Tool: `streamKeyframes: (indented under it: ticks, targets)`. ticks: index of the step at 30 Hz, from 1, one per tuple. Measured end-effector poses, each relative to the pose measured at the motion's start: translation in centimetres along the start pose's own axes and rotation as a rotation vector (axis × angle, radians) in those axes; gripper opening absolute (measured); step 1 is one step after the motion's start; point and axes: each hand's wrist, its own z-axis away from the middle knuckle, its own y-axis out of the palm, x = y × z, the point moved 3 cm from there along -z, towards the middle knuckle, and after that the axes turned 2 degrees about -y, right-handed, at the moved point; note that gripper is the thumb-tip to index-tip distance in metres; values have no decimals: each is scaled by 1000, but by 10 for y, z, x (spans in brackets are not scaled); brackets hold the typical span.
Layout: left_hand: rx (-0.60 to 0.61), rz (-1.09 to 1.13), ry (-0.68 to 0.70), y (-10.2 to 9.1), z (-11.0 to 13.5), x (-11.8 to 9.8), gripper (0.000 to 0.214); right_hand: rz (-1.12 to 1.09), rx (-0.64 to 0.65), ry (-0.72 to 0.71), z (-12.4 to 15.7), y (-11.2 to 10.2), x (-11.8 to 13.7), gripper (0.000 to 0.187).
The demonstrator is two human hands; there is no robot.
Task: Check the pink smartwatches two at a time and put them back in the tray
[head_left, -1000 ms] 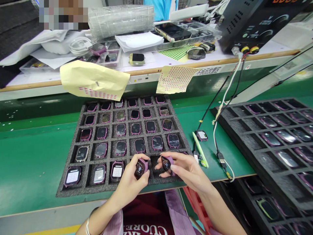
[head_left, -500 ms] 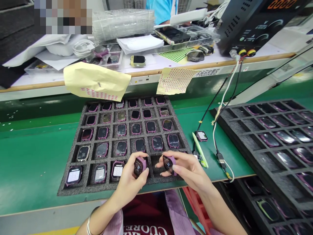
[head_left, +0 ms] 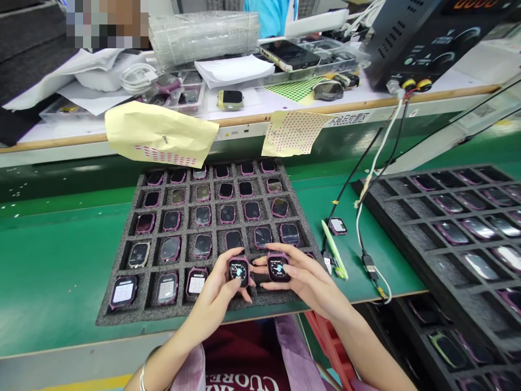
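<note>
My left hand (head_left: 217, 296) grips a purple smartwatch body (head_left: 239, 270) with its lit screen facing up. Beside it, my right hand (head_left: 307, 279) pinches a second purple smartwatch body (head_left: 278, 267), its screen lit too. Both are held just above the front right cells of a black foam tray (head_left: 134, 309) on the green bench. The tray's cells hold several more purple watch bodies (head_left: 202, 245), some with white lit screens at the front left.
A second black foam tray (head_left: 391, 209) of watches lies at the right, with another below it. Black and white cables (head_left: 368, 179), a green pen (head_left: 334, 250) and a small charger puck (head_left: 337, 226) lie between the trays. Yellow sticker sheets (head_left: 158, 133) hang from the cluttered shelf behind.
Both hands turned their watches from edge-on to screen-up and brought them slightly up and closer together. The screens now show lit.
</note>
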Motion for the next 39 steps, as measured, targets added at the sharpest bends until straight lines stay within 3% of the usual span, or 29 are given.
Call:
streamKeyframes:
  ticks: [13, 17, 23, 27, 31, 39]
  targets:
    - [26, -30, -37, 0, 1, 2, 38, 135, -18, -61, 4, -5, -7, 50]
    - [31, -47, -43, -1, 1, 1, 38, 142, -7, -76, 4, -3, -8, 48]
    - [28, -39, -28, 1, 0, 0, 34, 184, -106, -71, 5, 1, -7, 47]
    - [-27, -90, -38, 3, -1, -1, 41, 96, -30, -41, 4, 2, -3, 46]
    - [-111, -216, -31, 3, -2, -3, 31, 36, 41, -26, 4, 1, -2, 41]
    - [-79, -390, -32, 0, 2, -3, 25, 130, 37, -115, 4, -2, -2, 24]
